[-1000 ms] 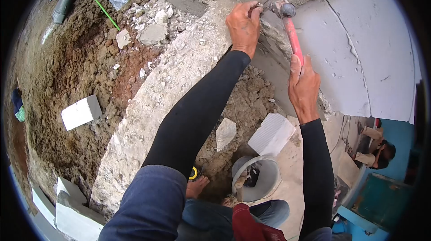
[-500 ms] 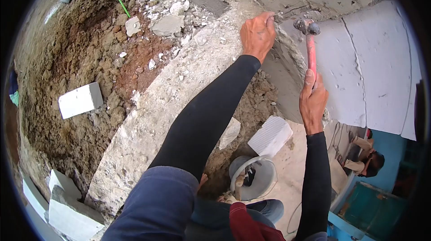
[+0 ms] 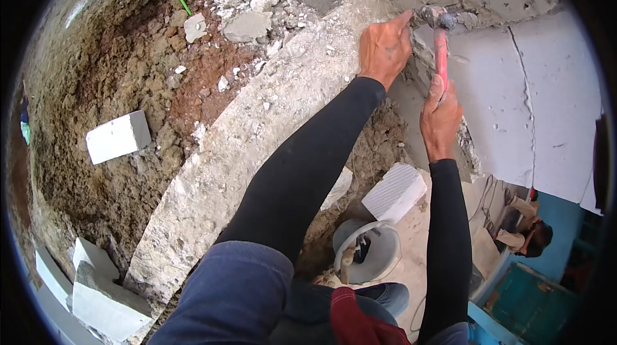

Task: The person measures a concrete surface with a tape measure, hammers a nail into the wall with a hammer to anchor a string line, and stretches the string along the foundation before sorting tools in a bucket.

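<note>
My left hand (image 3: 384,49) is closed in a pinch at the wall's edge, on what looks like a thin nail, mostly hidden now by the fingers and hammer head. In my right hand (image 3: 441,117) is a hammer (image 3: 441,56) with a red handle, gripped partway along it. Its metal head is right beside my left fingertips. To the right stands a pale block wall (image 3: 495,101) with mortar joints. Beneath my left arm runs a rough concrete ledge (image 3: 250,133).
A grey bucket (image 3: 393,252) with tools inside stands below, near a white block (image 3: 395,192). Another white block (image 3: 119,137) lies on loose soil (image 3: 83,184) at left. More cut blocks (image 3: 106,306) sit at lower left. A person (image 3: 530,229) is at lower right.
The hammer head has moved left, up to my left fingertips, where a gap showed before. My right hand has shifted left and up with it. The whole view has shifted slightly.
</note>
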Available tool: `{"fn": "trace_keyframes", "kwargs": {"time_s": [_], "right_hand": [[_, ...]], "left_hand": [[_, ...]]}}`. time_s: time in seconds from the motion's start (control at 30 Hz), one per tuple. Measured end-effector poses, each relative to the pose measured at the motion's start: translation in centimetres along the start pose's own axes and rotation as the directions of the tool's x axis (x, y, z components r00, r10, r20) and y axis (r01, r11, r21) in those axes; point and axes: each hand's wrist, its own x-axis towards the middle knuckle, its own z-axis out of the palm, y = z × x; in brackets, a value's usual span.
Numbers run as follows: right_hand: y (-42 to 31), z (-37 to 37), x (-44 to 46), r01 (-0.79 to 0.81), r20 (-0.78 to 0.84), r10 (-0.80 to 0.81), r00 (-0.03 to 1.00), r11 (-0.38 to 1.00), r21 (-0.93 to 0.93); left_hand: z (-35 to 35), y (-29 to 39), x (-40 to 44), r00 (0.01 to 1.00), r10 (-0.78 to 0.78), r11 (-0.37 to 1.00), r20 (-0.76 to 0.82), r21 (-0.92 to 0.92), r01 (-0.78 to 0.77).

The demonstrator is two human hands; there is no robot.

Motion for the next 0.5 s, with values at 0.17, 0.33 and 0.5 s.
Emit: {"fn": "trace_keyframes", "kwargs": {"time_s": [0.17,0.33,0.5], "right_hand": [[-0.5,-0.7,-0.9,-0.014,-0.08,0.024,0.997,0.991,0.134],[0.4,0.0,-0.6,-0.024,-0.025,0.022,0.999,0.997,-0.069],[0.1,-0.8,-1.4,0.003,-0.086,0.002,0.996,0.998,0.059]], "left_hand": [[0.2,-0.1,-0.1,1.0,-0.002,1.0,-0.028,0.007,0.002],[0.5,-0.3,0.2,0.996,0.002,0.999,-0.085,-0.038,-0.006],[0.4,-0.2,0.1,0.997,-0.054,0.998,-0.051,-0.024,0.052]]}}
